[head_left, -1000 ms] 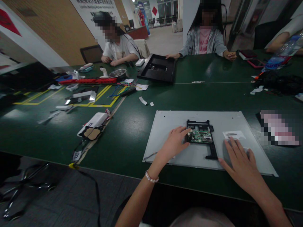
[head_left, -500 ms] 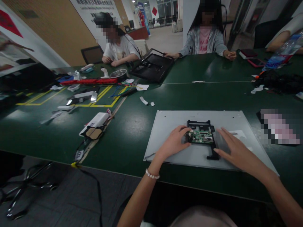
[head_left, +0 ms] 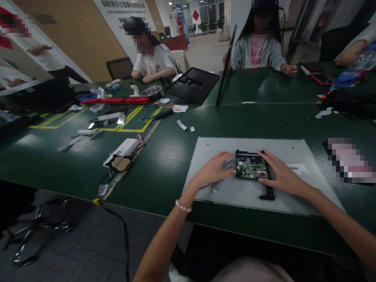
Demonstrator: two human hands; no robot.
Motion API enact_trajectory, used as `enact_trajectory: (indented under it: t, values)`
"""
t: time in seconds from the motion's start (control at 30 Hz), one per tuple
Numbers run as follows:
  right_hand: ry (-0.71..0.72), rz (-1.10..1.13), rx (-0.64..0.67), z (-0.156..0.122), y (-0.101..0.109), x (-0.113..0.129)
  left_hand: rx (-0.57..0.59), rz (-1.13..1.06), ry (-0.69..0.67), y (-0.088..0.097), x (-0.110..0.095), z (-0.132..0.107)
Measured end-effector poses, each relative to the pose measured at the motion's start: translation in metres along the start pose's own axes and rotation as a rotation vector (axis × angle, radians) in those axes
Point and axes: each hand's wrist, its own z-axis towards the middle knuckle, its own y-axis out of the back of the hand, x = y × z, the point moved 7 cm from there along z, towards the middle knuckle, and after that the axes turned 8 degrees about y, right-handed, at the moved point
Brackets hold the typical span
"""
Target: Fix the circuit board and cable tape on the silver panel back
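A grey metal panel (head_left: pixel 296 152) lies flat on the green table in front of me. On it sits a black plastic bracket (head_left: pixel 268 191) holding a small green circuit board (head_left: pixel 251 169). My left hand (head_left: pixel 213 170) rests on the panel at the board's left edge, fingers curled against a grey flat cable there. My right hand (head_left: pixel 279 174) grips the bracket's right side, thumb under the board, fingers over the top edge. A white label (head_left: pixel 299 169) is stuck to the panel to the right.
Two people sit across the green table (head_left: pixel 164 149); one holds a thin black panel (head_left: pixel 225 68) upright beside a black back cover (head_left: pixel 192 84). Tools, a red strip, a metal bowl and cables clutter the far left. A white device (head_left: pixel 122 150) lies left of me.
My right hand moved from the panel's lower right up to the bracket's right side. My left hand shifted slightly left onto the cable. The person opposite raised the thin black panel upright.
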Motion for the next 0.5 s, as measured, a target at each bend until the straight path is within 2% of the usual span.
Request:
enact_trajectory:
  t: [0.03,0.13,0.2,0.27,0.33,0.5]
  values:
    - [0.0,-0.004,-0.013,0.0,0.0,0.0,-0.062,0.023,0.042,0.015,0.016,0.008]
    - [0.007,-0.007,-0.03,0.0,0.001,0.003,-0.366,0.228,0.319,0.076,0.079,0.031]
    - [0.006,0.0,-0.035,0.0,0.003,0.005,-0.473,0.365,0.48,0.111,0.117,0.043]
    - [-0.003,0.011,-0.035,0.001,0.005,0.007,-0.494,0.489,0.554,0.134,0.143,0.052]
    - [-0.015,0.02,-0.035,0.001,0.007,0.008,-0.455,0.606,0.61,0.147,0.161,0.059]
    - [-0.014,0.031,-0.052,0.003,0.004,0.007,-0.339,0.706,0.684,0.155,0.181,0.068]
